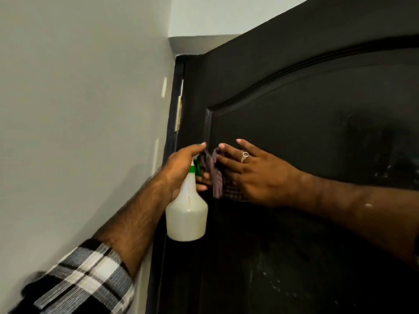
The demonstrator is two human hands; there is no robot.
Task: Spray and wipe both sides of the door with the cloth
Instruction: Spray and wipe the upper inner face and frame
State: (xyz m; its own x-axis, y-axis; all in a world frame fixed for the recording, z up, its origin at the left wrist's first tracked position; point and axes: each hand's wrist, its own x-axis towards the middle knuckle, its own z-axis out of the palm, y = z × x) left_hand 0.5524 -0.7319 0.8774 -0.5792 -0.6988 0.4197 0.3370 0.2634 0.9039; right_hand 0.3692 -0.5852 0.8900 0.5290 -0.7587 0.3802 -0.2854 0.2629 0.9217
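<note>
A black panelled door (pixel 306 123) fills the right side of the head view. My left hand (pixel 181 168) grips the neck of a white spray bottle (pixel 187 214) with a green collar, held close to the door's hinge side. My right hand (pixel 251 171), wearing a ring, presses a dark checked cloth (pixel 217 180) flat against the door with straight fingers. The cloth bunches between the two hands and is partly hidden under my right palm. Faint wet streaks and specks show on the door's right and lower parts.
A grey wall (pixel 79 109) runs along the left, meeting the black door frame (pixel 175 91), where a pale hinge (pixel 179 112) shows. A white ceiling corner (pixel 215 14) sits above the door.
</note>
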